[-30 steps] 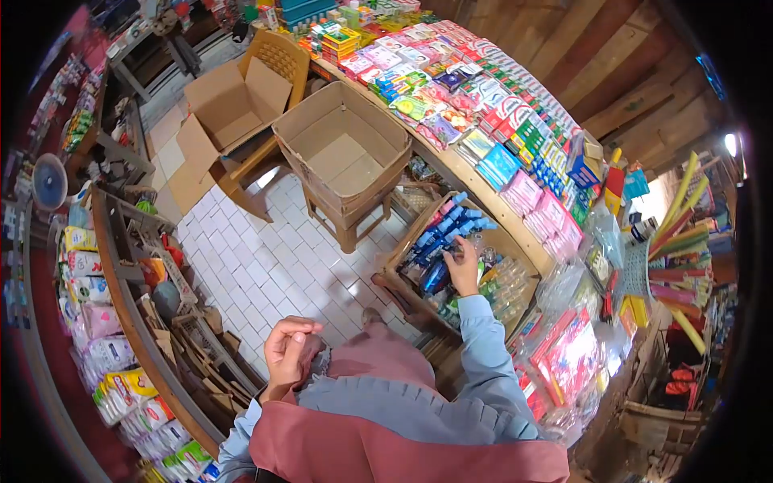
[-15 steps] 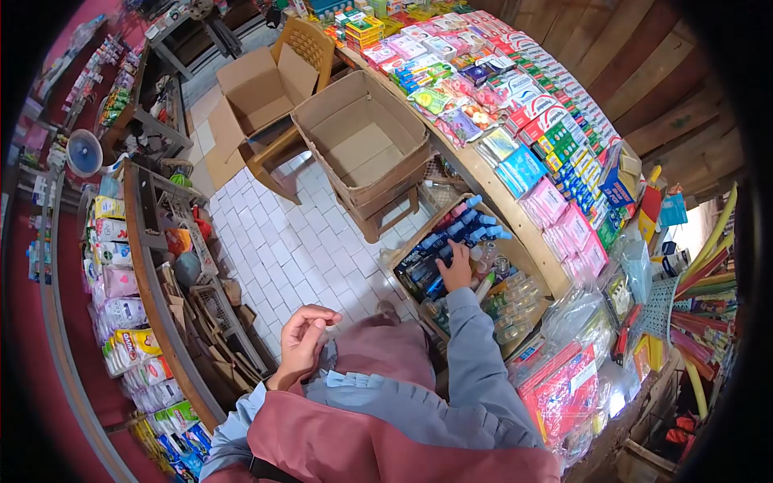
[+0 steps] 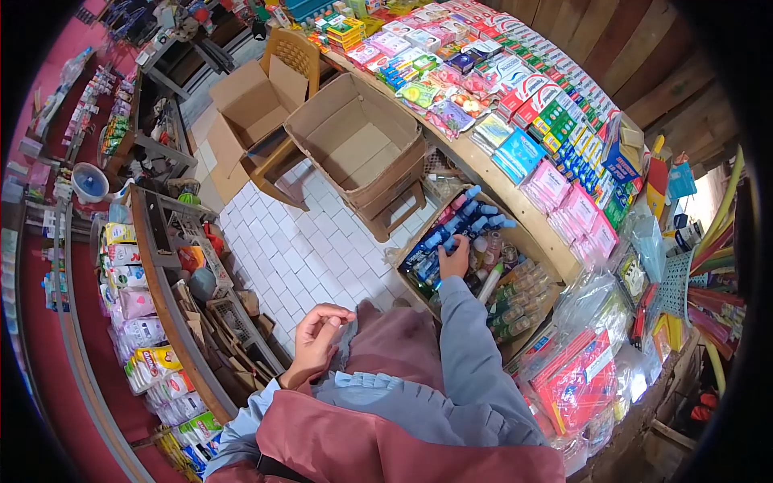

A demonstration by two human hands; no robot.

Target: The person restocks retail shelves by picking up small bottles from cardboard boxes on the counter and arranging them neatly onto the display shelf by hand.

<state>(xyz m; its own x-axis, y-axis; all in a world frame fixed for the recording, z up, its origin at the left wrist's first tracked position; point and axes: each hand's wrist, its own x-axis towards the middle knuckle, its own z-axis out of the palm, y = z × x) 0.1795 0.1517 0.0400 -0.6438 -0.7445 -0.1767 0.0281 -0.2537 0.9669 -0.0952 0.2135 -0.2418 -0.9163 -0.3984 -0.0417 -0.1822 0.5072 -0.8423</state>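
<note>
My right hand (image 3: pixel 455 259) reaches into a cardboard box (image 3: pixel 527 245) on the right, its fingers curled down at the blue-capped bottles (image 3: pixel 463 216). What its fingertips hold, if anything, is hidden. Clear bottles (image 3: pixel 523 298) lie in the near part of the same box, beside a white bottle with a green tip (image 3: pixel 489 282). In front of my lap my left hand (image 3: pixel 316 336) hovers with thumb and fingertips brought together; anything between them is too small to make out.
An open carton (image 3: pixel 354 137) sits on a wooden stool, with another carton (image 3: pixel 256 105) on a chair behind. A counter (image 3: pixel 475 157) of packaged goods curves along the right. Plastic-wrapped red packs (image 3: pixel 576 382) lie near my right arm. A wooden shelf (image 3: pixel 173 314) runs along the left.
My right hand has gone from spread fingers above the box to curled fingers among the blue-capped bottles. My left hand stays pinched in front of my lap. The view has shifted slightly.
</note>
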